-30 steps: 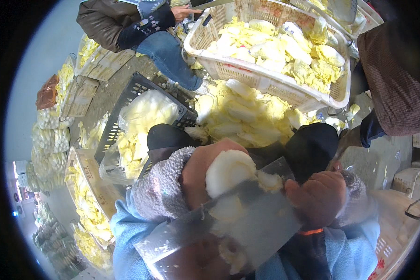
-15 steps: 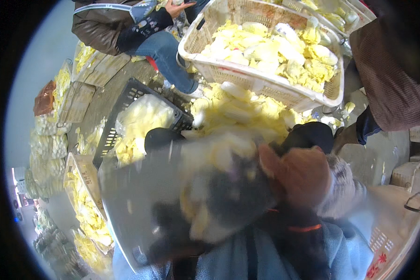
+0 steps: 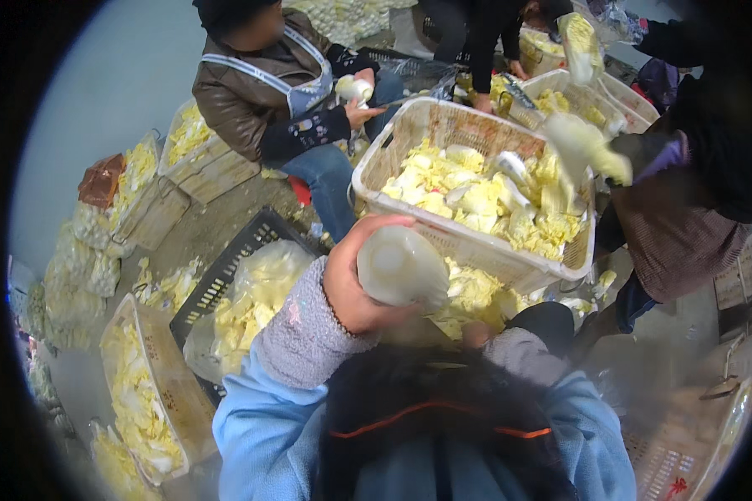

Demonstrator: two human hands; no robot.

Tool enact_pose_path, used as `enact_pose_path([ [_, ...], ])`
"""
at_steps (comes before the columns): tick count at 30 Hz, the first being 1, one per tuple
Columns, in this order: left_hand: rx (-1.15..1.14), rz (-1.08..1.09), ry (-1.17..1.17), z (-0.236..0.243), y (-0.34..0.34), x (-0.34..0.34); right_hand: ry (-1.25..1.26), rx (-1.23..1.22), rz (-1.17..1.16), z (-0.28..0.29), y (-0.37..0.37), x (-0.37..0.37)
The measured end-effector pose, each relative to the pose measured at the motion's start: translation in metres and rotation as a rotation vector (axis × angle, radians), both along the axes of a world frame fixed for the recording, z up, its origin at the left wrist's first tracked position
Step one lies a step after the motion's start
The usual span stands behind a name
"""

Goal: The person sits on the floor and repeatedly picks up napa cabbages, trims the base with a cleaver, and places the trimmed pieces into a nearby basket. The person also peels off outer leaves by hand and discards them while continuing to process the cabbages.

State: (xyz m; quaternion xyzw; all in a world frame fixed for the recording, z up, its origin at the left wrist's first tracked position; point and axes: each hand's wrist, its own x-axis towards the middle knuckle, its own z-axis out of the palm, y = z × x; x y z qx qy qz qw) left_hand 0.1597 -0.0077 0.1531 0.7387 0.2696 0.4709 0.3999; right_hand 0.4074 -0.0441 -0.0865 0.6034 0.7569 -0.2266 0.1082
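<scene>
Left hand (image 3: 348, 282) wraps round a cabbage (image 3: 411, 269), cut end (image 3: 388, 259) up, before the crate (image 3: 476, 237), probably best held firmly below that end, while the mostly hidden right hand's (image 3: 477, 335) grip cannot be told.
</scene>
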Motion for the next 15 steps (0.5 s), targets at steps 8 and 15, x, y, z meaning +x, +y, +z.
enact_pose_path([
  [8,0.482,-0.144,0.313,-0.005,0.012,0.028,2.363,-0.856,-0.432,0.167,0.019,-0.031],
  [15,-0.861,-0.538,-0.294,-0.035,0.007,0.034,1.695,0.172,-0.571,0.188,0.021,-0.019],
])
